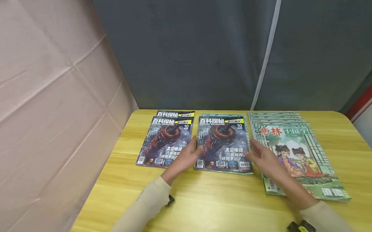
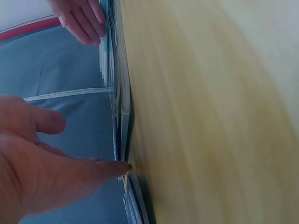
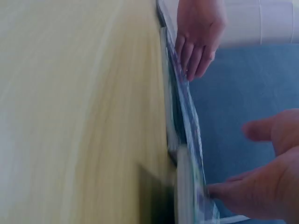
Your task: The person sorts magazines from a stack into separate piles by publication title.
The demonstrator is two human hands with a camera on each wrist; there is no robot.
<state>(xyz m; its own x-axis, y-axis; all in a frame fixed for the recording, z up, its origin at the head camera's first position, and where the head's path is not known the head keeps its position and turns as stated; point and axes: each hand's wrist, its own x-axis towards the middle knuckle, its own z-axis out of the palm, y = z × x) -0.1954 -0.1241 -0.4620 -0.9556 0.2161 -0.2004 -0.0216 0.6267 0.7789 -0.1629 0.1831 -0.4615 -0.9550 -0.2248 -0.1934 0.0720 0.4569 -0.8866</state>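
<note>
In the head view a dark science magazine lies in the middle on top of green-covered magazines, whose edges peek out behind it. My left hand is at its left edge, fingers extended into the gap beside the left dark magazine. At the other side my right hand has its fingers near the right edge of the middle pile and overlaps the green children's magazine. In the left wrist view the left hand has straight fingers, fingertips down at the pile edges. Thumb and fingers of the right hand stand apart.
Under the left dark magazine lies another like it, its title strip showing behind. Several green magazines are fanned beneath the children's magazine at right. The wooden table meets a dark grey curtain at the back and a pale cloth at left.
</note>
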